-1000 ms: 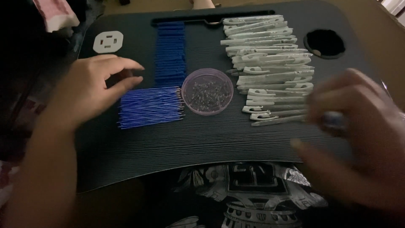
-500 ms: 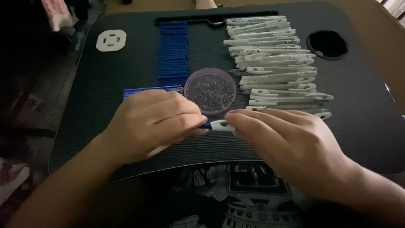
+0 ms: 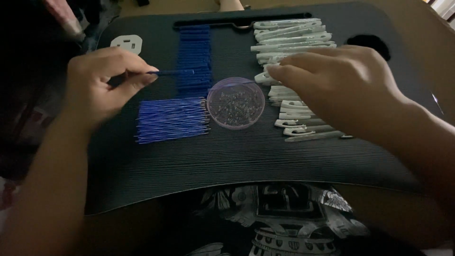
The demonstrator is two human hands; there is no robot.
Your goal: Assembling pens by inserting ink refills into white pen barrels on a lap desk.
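Note:
My left hand [image 3: 102, 80] pinches the end of a thin blue pen barrel [image 3: 177, 72], held level just above the stack of blue barrels [image 3: 194, 57]. My right hand [image 3: 339, 87] lies palm down over the column of white pen parts [image 3: 289, 42], fingertips on one near its left edge; whether it grips one I cannot tell. Between the hands stands a small clear round dish [image 3: 235, 103] of tiny dark pieces. A flat row of thin blue refills [image 3: 170, 119] lies left of the dish. All of it rests on a black ribbed lap tray [image 3: 227, 156].
A small white square piece [image 3: 126, 43] lies at the tray's far left. A round cup hole [image 3: 367, 41] opens at the far right and a long slot [image 3: 237, 21] runs along the back edge. A printed dark shirt [image 3: 279, 223] shows below the tray.
Both hands left the spot in front of the dish. The left one moved up and left holding a blue barrel; the right one moved up onto the white parts.

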